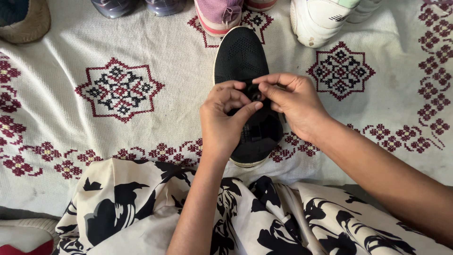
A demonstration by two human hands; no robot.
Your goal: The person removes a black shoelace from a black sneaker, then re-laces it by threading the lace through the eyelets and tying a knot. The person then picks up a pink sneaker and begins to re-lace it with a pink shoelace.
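Observation:
A black mesh sneaker [240, 56] with a white sole lies toe-away on a white embroidered cloth [155, 61]. My left hand [222, 120] and my right hand [292, 97] meet over the middle of the shoe. The fingertips of both hands pinch the black lace [256, 94] above the tongue. The heel opening shows below my hands, partly hidden by them.
Other shoes line the far edge: a pink one [219, 14], a white one [321, 19], two grey-purple toes [137, 5] and a tan one [23, 19] at the left corner. My lap in cream fabric with black print [141, 208] fills the near edge.

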